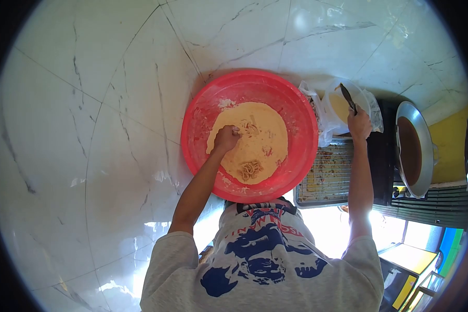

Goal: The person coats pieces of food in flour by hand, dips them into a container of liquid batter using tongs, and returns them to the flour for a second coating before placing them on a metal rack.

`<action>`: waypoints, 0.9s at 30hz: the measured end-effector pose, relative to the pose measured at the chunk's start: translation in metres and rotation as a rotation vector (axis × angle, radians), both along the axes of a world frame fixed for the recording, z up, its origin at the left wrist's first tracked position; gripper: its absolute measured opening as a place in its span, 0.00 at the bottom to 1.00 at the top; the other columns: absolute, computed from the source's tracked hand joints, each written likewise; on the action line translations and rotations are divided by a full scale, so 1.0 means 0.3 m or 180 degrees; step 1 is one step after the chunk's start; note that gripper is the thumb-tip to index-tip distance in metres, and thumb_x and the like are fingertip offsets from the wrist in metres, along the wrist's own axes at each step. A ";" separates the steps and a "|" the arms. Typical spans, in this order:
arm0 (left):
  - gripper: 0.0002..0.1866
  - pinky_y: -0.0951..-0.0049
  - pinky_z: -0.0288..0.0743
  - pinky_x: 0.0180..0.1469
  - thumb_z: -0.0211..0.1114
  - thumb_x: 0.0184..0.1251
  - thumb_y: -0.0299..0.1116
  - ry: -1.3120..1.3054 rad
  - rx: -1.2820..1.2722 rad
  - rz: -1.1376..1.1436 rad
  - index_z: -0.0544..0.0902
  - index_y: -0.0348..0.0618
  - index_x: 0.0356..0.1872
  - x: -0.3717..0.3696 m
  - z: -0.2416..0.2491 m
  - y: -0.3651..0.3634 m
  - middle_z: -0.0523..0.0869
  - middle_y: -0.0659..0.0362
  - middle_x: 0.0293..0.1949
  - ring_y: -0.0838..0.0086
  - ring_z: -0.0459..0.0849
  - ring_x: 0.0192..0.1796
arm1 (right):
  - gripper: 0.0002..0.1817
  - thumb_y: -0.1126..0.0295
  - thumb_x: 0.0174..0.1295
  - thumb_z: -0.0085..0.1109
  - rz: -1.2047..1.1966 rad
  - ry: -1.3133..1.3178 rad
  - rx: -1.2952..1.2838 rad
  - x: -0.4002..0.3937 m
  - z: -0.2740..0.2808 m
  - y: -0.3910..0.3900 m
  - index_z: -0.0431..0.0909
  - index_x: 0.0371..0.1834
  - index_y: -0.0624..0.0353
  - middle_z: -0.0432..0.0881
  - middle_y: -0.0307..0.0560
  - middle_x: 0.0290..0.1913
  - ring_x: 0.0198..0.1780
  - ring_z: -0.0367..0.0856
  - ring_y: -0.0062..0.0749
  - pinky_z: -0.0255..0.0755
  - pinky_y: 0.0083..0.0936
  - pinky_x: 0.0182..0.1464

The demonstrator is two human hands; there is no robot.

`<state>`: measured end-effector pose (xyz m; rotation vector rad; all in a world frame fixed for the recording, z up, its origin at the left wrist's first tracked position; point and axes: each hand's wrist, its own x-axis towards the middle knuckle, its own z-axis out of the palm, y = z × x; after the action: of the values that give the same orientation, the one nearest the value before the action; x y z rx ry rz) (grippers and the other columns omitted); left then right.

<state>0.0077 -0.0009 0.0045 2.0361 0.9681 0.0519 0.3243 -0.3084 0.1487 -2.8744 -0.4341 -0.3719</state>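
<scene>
Currently the mixing is under way but unfinished: the dough (250,138) in the red basin (299,112) is a pale tan mass with loose clumps, and dry flour clings to the basin wall. The left hand (226,138) is curled shut, pressed into the dough. The right hand (359,125) is closed around a dark utensil (348,98) that dips into a white tub (366,101) of yellowish batter. A metal pan (421,130) alongside holds brown liquid. A wire rack (330,177) sits just beside the basin.
</scene>
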 end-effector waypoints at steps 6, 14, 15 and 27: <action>0.18 0.65 0.78 0.49 0.69 0.61 0.37 -0.0087 0.0016 -0.0047 0.83 0.45 0.52 0.005 -0.004 -0.011 0.88 0.53 0.39 0.63 0.87 0.45 | 0.22 0.52 0.63 0.56 -0.0004 -0.0333 0.0396 0.002 0.032 -0.034 0.81 0.57 0.47 0.84 0.57 0.45 0.46 0.83 0.57 0.76 0.49 0.49; 0.19 0.67 0.78 0.46 0.72 0.58 0.36 -0.0188 -0.0014 -0.0063 0.83 0.41 0.49 0.004 0.026 -0.019 0.88 0.53 0.36 0.64 0.87 0.42 | 0.21 0.53 0.63 0.56 -0.0076 -0.0046 -0.0054 -0.015 0.057 -0.063 0.80 0.58 0.44 0.85 0.56 0.45 0.47 0.84 0.56 0.77 0.48 0.49; 0.18 0.67 0.78 0.46 0.72 0.58 0.36 -0.0212 0.0004 -0.0076 0.84 0.40 0.48 0.005 0.021 -0.018 0.88 0.53 0.36 0.64 0.87 0.41 | 0.21 0.53 0.63 0.56 -0.0059 -0.0035 -0.0093 -0.013 0.059 -0.065 0.80 0.58 0.44 0.85 0.56 0.46 0.47 0.83 0.56 0.77 0.48 0.49; 0.17 0.68 0.78 0.45 0.72 0.57 0.34 -0.0353 -0.0198 -0.0143 0.85 0.39 0.47 0.005 -0.010 -0.007 0.88 0.52 0.36 0.66 0.87 0.39 | 0.21 0.52 0.61 0.59 0.0040 0.0242 -0.0357 -0.030 0.095 -0.058 0.81 0.56 0.44 0.85 0.57 0.45 0.49 0.83 0.58 0.76 0.48 0.50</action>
<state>0.0093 -0.0030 0.0015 1.9755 0.8446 0.1081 0.3154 -0.3259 0.1772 -2.9809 -0.4738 -0.2427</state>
